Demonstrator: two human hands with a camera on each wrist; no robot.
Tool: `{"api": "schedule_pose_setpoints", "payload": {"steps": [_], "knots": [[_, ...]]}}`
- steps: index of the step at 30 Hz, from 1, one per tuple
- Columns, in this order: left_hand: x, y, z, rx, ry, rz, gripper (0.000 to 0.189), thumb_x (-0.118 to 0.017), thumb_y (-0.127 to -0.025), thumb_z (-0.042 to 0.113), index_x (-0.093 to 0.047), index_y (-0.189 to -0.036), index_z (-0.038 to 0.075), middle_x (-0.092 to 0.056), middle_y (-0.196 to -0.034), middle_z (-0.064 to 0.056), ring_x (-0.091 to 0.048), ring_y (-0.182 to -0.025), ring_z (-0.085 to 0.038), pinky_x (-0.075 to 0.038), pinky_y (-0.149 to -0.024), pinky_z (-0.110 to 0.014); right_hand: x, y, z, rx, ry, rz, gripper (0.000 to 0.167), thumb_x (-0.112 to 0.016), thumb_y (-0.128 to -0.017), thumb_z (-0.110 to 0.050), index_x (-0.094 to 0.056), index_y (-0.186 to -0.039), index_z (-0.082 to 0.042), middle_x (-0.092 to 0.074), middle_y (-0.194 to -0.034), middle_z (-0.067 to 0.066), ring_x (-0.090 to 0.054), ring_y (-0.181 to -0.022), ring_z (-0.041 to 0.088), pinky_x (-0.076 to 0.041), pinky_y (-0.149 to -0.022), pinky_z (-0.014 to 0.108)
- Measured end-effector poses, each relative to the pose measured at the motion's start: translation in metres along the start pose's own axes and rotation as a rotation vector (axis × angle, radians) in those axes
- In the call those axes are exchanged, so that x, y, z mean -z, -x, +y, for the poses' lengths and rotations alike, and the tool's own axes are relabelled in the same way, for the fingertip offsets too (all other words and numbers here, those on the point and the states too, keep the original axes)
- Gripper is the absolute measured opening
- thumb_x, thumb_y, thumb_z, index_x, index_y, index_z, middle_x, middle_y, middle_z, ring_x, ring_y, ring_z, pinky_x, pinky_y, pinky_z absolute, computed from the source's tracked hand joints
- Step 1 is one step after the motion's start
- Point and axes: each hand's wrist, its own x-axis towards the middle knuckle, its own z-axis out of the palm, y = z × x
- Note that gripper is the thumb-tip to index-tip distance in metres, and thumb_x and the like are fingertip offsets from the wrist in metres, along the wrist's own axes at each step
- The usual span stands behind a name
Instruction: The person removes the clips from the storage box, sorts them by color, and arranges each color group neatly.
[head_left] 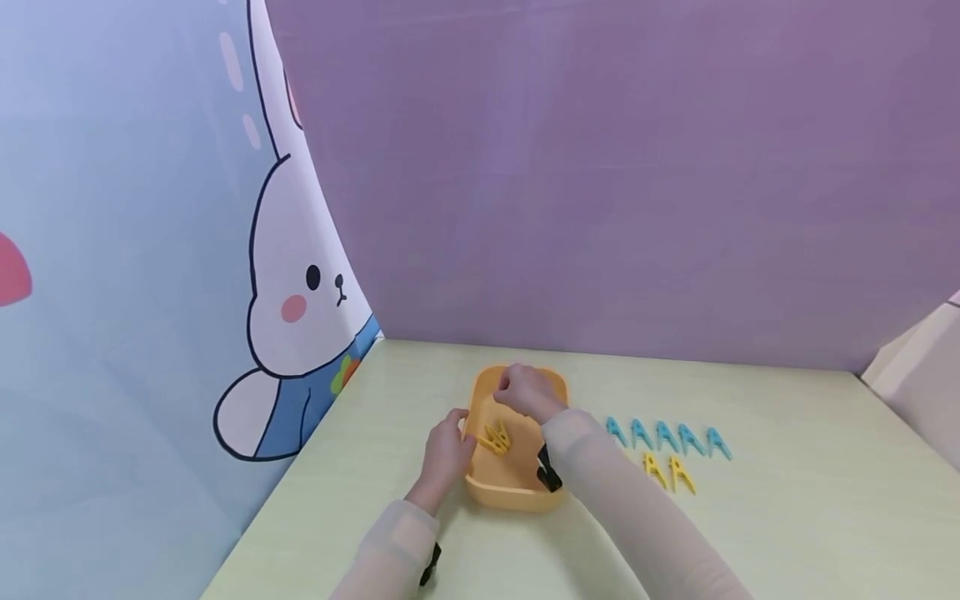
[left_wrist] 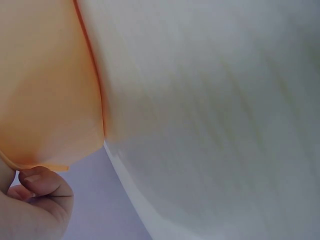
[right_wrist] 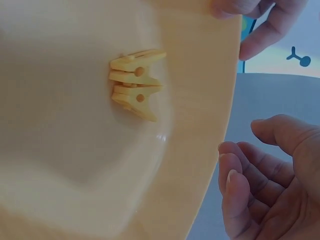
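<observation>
An orange plastic basin (head_left: 517,500) stands on the table, with two yellow clothespins (right_wrist: 137,82) lying side by side inside it. My left hand (head_left: 446,450) grips the basin's left rim, thumb and fingers pinching the edge; the left wrist view catches part of this hand (left_wrist: 42,200) low at its left. Over the far part of the basin is my right hand (head_left: 528,393). In the right wrist view that hand (right_wrist: 270,185) has loosely bent fingers, thumb apart from them, and nothing between them.
To the right of the basin, several blue clothespins (head_left: 665,436) lie in a row on the pale green table (head_left: 810,500). Two more yellow clothespins (head_left: 678,475) lie just in front of that row. A purple backdrop (head_left: 600,183) rises behind the table, and a rabbit-print cloth (head_left: 150,250) hangs at the left.
</observation>
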Motion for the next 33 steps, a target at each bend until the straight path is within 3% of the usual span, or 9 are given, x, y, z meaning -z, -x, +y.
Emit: {"api": "schedule_pose_setpoints", "payload": {"steps": [10, 27, 33], "knots": [[0.003, 0.001, 0.003, -0.006, 0.003, 0.002, 0.04, -0.056, -0.078, -0.003, -0.053, -0.118, -0.005, -0.04, -0.058, 0.0, -0.036, -0.046, -0.009, -0.032, -0.041, -0.022, -0.006, -0.006, 0.002, 0.002, -0.002, -0.001, 0.015, -0.062, -0.082, -0.016, -0.059, -0.069, -0.01, -0.051, -0.062, 0.001, -0.046, -0.051, 0.014, -0.037, -0.047, 0.027], [0.001, 0.0, 0.001, -0.004, -0.005, -0.003, 0.04, -0.056, -0.076, -0.004, -0.054, -0.117, -0.005, -0.039, -0.059, 0.0, -0.036, -0.047, -0.01, -0.031, -0.041, -0.023, -0.018, -0.014, 0.002, -0.016, 0.026, -0.042, 0.01, -0.065, -0.083, -0.015, -0.06, -0.078, -0.007, -0.054, -0.067, 0.004, -0.052, -0.055, 0.017, -0.043, -0.048, 0.028], [0.001, 0.001, 0.003, 0.003, -0.015, -0.001, 0.038, -0.058, -0.079, -0.003, -0.054, -0.117, -0.004, -0.04, -0.061, 0.0, -0.037, -0.049, -0.01, -0.032, -0.043, -0.023, -0.021, -0.017, 0.007, -0.02, 0.035, -0.072, 0.019, -0.062, -0.082, -0.011, -0.055, -0.065, -0.008, -0.044, -0.053, 0.001, -0.041, -0.045, 0.013, -0.035, -0.042, 0.026]]}}
